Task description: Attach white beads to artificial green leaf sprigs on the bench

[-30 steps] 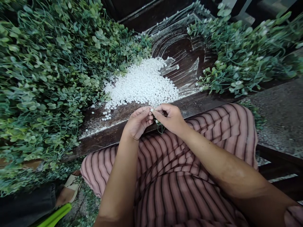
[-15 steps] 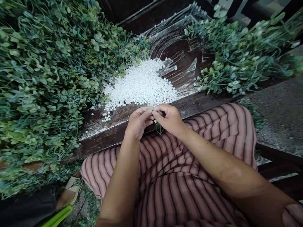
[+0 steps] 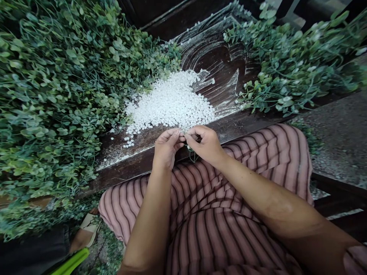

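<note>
My right hand (image 3: 205, 143) is closed in a pinch, with a green leafy sprig (image 3: 192, 154) hanging below its fingers. Just to its left, my left hand (image 3: 168, 147) pinches thumb against forefinger. A whitish spot shows at those left fingertips, too small to tell a bead from a nail. Only a narrow gap separates the two sets of fingertips. Right beyond them, a heap of small white beads (image 3: 172, 101) lies on the dark wooden surface (image 3: 143, 139). Most of the sprig is hidden behind my right hand.
A large mass of leafy greenery (image 3: 63, 76) fills the left side. More sprigs with white tips (image 3: 286, 68) lie at the right. White powder streaks (image 3: 212, 57) mark the wood behind the heap. Another person's foot (image 3: 83, 231) and a bright green object (image 3: 70, 261) appear at lower left.
My left hand has shifted slightly left, and its fingertips have parted from those of my right hand. The right hand has stayed nearly still with the sprig.
</note>
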`<state>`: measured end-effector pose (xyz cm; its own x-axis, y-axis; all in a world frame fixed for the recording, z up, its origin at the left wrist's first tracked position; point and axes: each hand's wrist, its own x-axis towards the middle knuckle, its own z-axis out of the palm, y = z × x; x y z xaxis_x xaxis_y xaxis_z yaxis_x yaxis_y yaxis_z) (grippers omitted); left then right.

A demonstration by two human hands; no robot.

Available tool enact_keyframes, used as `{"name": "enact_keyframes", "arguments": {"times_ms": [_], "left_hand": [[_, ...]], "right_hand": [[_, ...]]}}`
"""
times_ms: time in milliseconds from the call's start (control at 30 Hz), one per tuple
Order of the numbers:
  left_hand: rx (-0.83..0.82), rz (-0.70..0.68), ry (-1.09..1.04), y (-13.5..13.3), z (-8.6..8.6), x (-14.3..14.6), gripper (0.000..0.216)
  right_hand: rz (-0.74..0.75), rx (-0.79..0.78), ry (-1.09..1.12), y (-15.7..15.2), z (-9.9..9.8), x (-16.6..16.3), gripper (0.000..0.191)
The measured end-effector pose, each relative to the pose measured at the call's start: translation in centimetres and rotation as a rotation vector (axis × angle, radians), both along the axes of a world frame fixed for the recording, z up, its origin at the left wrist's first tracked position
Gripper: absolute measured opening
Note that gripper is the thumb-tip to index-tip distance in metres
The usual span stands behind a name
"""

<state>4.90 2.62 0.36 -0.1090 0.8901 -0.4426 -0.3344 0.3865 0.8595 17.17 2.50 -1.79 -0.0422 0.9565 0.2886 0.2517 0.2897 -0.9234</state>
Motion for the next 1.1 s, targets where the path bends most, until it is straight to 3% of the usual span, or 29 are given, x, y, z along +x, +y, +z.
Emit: {"name": "enact_keyframes", "arguments": {"times_ms": [300,533,800,1100], "left_hand": [[0.076,0.069,0.014,-0.4,-0.1,1.0,0.018],[0.098,-0.006,0.094,-0.4,-0.7,0.7,0.022],[0.179,-0.12,0.275,-0.4,-0.5,0.4,0.012],[0.123,-0.045,0.125,-0.2,-0.2,-0.1,0.021]], "right_hand": [[-0.042,0.005,0.049,0.0,0.0,-0.3,0.016],[-0.046,0.011,0.044,0.0,-0.1,-0.2,0.017],[-0.06,-0.024,0.057,0.1,-0.1,-0.2,0.015],[-0.027,0.024,0.078,0.1,-0.2,-0.1,0.015]]}}
